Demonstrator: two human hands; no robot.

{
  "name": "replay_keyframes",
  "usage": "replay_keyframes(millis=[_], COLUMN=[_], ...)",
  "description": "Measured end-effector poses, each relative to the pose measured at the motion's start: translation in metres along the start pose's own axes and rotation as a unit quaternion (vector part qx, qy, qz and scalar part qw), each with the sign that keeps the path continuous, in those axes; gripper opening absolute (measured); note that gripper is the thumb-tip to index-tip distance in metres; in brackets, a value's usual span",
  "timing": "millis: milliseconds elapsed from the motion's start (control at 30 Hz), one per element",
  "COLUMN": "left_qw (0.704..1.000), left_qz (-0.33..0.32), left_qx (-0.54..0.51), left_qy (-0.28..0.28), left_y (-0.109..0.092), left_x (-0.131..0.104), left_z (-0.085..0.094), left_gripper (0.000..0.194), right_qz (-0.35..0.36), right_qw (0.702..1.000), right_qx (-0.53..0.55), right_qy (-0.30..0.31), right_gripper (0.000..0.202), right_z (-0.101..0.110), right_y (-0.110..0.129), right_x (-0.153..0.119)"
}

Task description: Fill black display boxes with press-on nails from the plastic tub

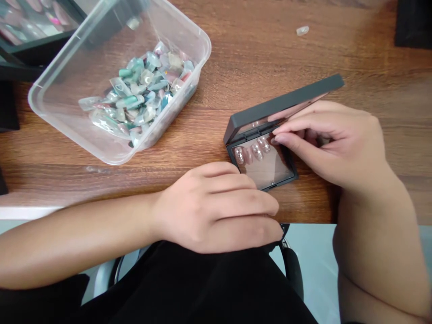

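nails (257, 152), glossy pinkish-brown, sit in an open square black case (266, 168) near the brown wooden bench's (253, 58) front edge; right grip (340, 146) pinches beside them, left grip (221, 207) curls alongside, holds unclear.

"Where is the tub (205, 45)?"
"On the table (253, 58), far and left of the case (272, 166), with nail tips (141, 90) inside."
"And in the case?"
"A row of nails (257, 152), before the lid (286, 105). The left hand (219, 207) is at its near left, the right hand (340, 139) at its right."
"Farther off?"
"One loose tip (303, 30), left of a box (413, 22)."
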State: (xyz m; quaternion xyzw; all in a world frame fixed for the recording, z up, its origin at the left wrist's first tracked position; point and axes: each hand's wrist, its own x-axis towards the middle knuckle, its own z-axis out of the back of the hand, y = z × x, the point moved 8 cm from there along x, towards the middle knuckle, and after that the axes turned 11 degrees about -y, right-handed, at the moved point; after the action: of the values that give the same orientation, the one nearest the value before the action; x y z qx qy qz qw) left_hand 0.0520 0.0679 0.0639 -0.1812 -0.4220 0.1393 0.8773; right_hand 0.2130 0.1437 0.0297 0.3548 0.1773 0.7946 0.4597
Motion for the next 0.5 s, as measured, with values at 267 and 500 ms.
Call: replay_keyframes(millis=[267, 500], left_qw=[0.999, 0.993], left_qz=[0.043, 0.096], left_qx=[-0.019, -0.017], left_qy=[0.009, -0.071], left_y=[0.0055, 0.0101], left_x=[-0.0025, -0.0076], left_z=[-0.0021, 0.0006], left_gripper=[0.016, 0.018], right_qz=[-0.019, -0.019], right_qw=[0.999, 0.998], right_qx=[0.033, 0.027], right_qy=[0.021, 0.047], right_gripper=[0.016, 0.015], right_z=[0.0066, 0.0002], right_y=[0.0025, 0.0046], right_x=[-0.0059, -0.0066])
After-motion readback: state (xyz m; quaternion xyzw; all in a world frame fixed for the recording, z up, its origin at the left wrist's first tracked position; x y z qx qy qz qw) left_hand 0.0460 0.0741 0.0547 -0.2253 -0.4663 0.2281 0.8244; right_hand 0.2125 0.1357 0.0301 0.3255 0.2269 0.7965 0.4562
